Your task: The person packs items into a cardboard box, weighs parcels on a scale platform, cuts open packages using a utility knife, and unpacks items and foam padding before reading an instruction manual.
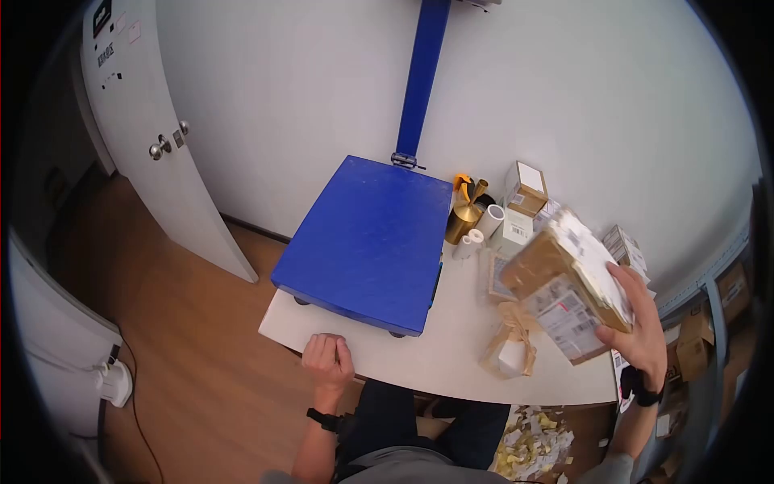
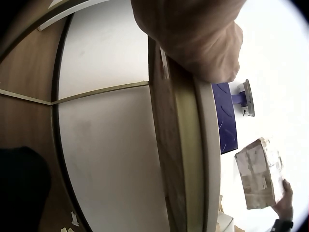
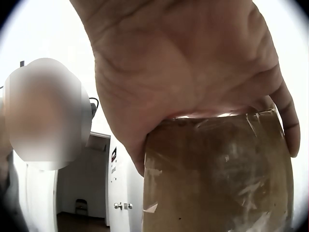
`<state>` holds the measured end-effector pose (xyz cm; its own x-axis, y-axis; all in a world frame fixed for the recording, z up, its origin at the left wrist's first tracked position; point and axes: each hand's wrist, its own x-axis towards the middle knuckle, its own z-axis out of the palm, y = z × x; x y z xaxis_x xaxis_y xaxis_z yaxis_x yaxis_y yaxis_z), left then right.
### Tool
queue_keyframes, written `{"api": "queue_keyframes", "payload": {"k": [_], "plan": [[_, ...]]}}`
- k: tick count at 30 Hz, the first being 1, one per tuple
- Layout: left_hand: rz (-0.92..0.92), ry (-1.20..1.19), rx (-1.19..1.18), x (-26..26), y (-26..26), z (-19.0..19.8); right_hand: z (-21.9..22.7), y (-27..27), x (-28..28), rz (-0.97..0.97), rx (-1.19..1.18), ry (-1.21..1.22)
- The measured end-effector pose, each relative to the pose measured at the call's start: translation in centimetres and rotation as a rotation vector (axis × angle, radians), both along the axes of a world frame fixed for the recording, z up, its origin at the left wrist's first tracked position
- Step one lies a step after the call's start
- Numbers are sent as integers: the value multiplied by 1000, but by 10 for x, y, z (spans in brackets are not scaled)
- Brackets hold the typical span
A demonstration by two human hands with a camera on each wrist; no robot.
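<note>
My right hand [image 1: 642,327] grips a taped brown cardboard box [image 1: 536,270] by one end, thumb on one side and fingers on the other. Labels and clear tape cover parts of the box, which is tilted above the right part of the white table [image 1: 472,375]. In the right wrist view the palm spans the end of the box [image 3: 217,169]. My left hand [image 1: 328,359] rests at the table's front edge with its fingers curled and nothing in it. Just beyond it stands a platform scale with a blue plate [image 1: 371,242].
Behind the held box are a small carton [image 1: 526,187], a white box [image 1: 513,231], label rolls [image 1: 490,218] and a gold-coloured tape roll [image 1: 463,222]. A wrapped package [image 1: 509,355] lies near the front edge. Paper scraps [image 1: 536,444] lie below; shelves with boxes [image 1: 695,343] stand right.
</note>
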<state>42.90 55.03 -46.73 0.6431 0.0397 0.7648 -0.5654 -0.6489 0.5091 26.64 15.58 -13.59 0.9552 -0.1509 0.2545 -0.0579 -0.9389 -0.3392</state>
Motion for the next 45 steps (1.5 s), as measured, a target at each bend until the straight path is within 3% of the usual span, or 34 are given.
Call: {"api": "queue_keyframes", "payload": {"k": [2, 5, 7, 10, 12, 18, 24, 26, 27, 29, 31, 32, 34, 39, 41, 45], "plan": [[-19, 10, -31, 1, 0, 1, -9, 27, 66, 179, 6, 17], [2, 1, -14, 1, 0, 0, -37, 75, 165, 237, 60, 78], [4, -6, -23, 1, 0, 1, -70, 90, 227, 364, -14, -16], [3, -3, -35, 0, -1, 0, -94, 113, 282, 402, -8, -7], [0, 7, -32, 0, 0, 0, -112, 113, 304, 491, -134, -59], [-22, -28, -50, 2, -2, -2, -99, 106, 298, 448, 106, -14], [-37, -27, -13, -3, -1, 1, -83, 118, 268, 387, 265, -132], [-111, 148, -221, -13, -1, 19, -78, 120, 267, 376, 346, -157], [-118, 145, -214, -9, 1, 38, -78, 126, 265, 414, 267, -176], [-135, -71, -206, 9, -4, 84, -88, 138, 263, 502, 137, -230], [-185, 69, -427, 35, -7, 113, -97, 155, 245, 538, 64, -312], [-183, 63, -423, 48, -5, 122, -103, 164, 236, 572, -18, -395], [-354, 375, -987, 73, 1, 133, -121, 176, 221, 647, -81, -487], [-353, 637, -774, 101, 23, 141, -128, 171, 208, 591, -39, -463], [-391, 685, -721, 103, 21, 143, -114, 147, 233, 664, 385, -168], [-353, 575, -827, 103, 7, 140, -138, 109, 304, 441, 668, -83]]}}
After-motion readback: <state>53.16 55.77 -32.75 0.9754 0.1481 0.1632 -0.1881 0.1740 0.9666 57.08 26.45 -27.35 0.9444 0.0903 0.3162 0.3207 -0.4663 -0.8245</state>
